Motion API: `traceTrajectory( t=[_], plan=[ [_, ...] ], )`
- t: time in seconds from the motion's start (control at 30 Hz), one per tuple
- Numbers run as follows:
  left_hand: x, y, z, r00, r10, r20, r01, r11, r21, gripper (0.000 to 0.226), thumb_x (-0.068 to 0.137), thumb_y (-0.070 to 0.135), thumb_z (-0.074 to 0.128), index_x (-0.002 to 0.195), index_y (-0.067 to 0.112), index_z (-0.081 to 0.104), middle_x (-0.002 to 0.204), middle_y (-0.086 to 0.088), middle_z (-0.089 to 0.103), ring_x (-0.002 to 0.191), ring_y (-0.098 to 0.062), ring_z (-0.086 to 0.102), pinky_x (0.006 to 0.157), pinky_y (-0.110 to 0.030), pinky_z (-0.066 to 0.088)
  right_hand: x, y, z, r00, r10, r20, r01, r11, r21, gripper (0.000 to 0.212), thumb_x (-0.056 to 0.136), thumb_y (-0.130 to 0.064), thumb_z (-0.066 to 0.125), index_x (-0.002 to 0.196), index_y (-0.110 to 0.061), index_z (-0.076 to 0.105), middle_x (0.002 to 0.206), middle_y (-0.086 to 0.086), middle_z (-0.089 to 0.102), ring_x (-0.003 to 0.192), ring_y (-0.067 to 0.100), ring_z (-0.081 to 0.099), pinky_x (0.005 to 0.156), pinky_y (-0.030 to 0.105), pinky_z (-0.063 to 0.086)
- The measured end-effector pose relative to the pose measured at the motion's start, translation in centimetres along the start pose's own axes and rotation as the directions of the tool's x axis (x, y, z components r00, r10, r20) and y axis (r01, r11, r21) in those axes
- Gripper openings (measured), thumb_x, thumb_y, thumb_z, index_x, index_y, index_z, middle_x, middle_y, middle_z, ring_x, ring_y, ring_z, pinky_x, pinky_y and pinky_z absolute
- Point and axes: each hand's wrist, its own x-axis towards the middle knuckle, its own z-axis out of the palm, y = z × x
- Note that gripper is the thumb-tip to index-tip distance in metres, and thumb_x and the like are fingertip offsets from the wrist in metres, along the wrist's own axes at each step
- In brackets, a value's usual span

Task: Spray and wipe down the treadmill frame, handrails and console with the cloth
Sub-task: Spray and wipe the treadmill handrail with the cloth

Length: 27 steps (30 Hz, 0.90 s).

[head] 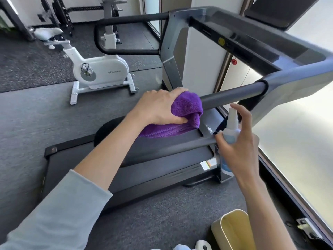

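A dark grey treadmill fills the middle of the head view, its near handrail point(234, 95) running from the centre up to the right. My left hand point(158, 105) grips a purple cloth point(187, 107) wrapped over the lower end of that handrail. Loose cloth hangs below it over the belt. My right hand point(239, 141) holds a white spray bottle point(231, 127) upright just below the handrail, index finger raised by the nozzle. The console point(266, 11) is at the top right, and the far handrail point(126, 20) loops at the top.
A white exercise bike point(100, 71) stands on the grey floor to the left. A pale yellow bin point(234, 231) and a white roll point(203, 247) sit at the bottom edge. A bright window wall runs down the right side. A dark rack stands at the back left.
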Motion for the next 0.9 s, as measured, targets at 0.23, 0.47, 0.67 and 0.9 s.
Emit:
traceTrajectory(
  t=[0.23,0.47,0.67,0.9],
  plan=[
    [7.0,6.7,1.7,0.999,-0.016,-0.031,0.018,0.999,0.05,0.083,0.073,0.077,0.054,0.144,0.04,0.03,0.121,-0.003,0.067,0.109,-0.033,0.062,0.089,-0.04,0.044,3.3,5.8,-5.2,1.0,0.012,0.027,-0.013,0.999,0.035,0.069,0.081,-0.002,0.063,0.13,-0.045,0.039,0.056,0.003,0.047,0.05,0.025,0.046,0.049,0.035,0.043],
    [13.5,12.8,2.6,1.0,0.004,-0.02,-0.003,0.998,0.056,0.084,0.073,0.075,0.059,0.145,0.044,0.03,0.12,-0.005,0.067,0.106,-0.037,0.062,0.085,-0.04,0.042,6.6,9.4,-8.7,0.999,0.017,0.044,-0.018,0.999,0.032,0.069,0.082,-0.004,0.064,0.128,-0.048,0.037,0.066,0.014,0.056,0.057,0.035,0.057,0.056,0.05,0.053],
    [13.1,13.1,2.6,0.999,-0.02,-0.038,0.021,0.999,0.037,0.087,0.068,0.077,0.062,0.145,0.05,0.029,0.119,-0.005,0.068,0.109,-0.037,0.061,0.088,-0.041,0.044,7.0,9.4,-9.0,0.997,-0.001,0.077,-0.001,0.999,0.034,0.07,0.081,-0.002,0.064,0.128,-0.047,0.037,0.062,0.011,0.054,0.054,0.032,0.054,0.054,0.047,0.051],
    [7.2,8.9,2.1,0.99,-0.042,-0.138,0.051,0.997,0.064,0.085,0.071,0.075,0.063,0.145,0.05,0.029,0.109,-0.001,0.066,0.101,-0.032,0.063,0.075,-0.036,0.037,4.8,7.3,-7.0,0.994,-0.045,0.098,0.041,0.998,0.042,0.069,0.08,-0.002,0.064,0.131,-0.041,0.04,0.057,-0.004,0.046,0.048,0.016,0.044,0.048,0.021,0.038]
  ],
)
